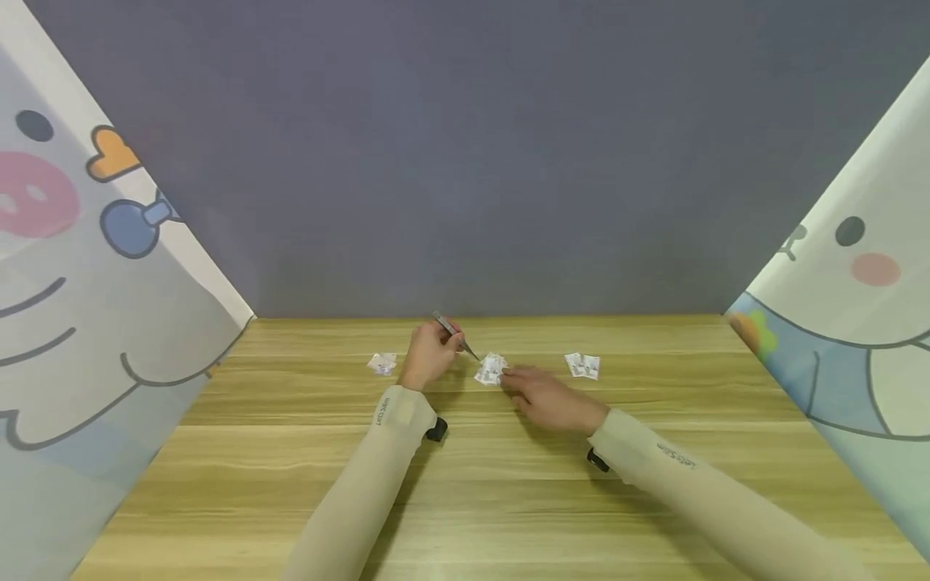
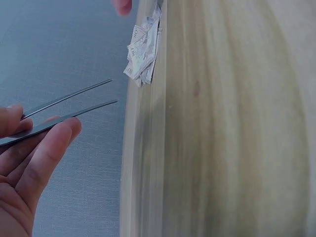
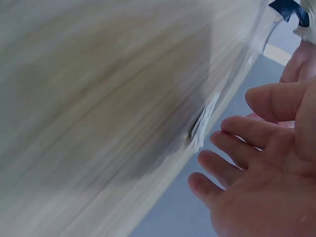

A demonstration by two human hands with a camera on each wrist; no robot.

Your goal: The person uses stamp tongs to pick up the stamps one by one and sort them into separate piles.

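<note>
My left hand [image 1: 430, 352] pinches a pair of metal tweezers [image 2: 64, 98] between thumb and fingers. The tweezer tips stand apart with nothing between them, pointing at a pile of small white printed packets [image 1: 490, 369] in the middle of the table. In the left wrist view the pile [image 2: 143, 52] shows overlapping packets with dark lettering. My right hand [image 1: 548, 397] is at the pile's right side, fingertips close to its edge. Its fingers [image 3: 237, 148] are extended and loosely bent, holding nothing, in the right wrist view.
A smaller group of packets [image 1: 382, 363] lies left of my left hand. Another couple of packets [image 1: 583, 365] lies to the right. The wooden table [image 1: 465, 500] ends at a grey wall [image 1: 465, 161], with cartoon-printed panels [image 1: 857, 323] on both sides.
</note>
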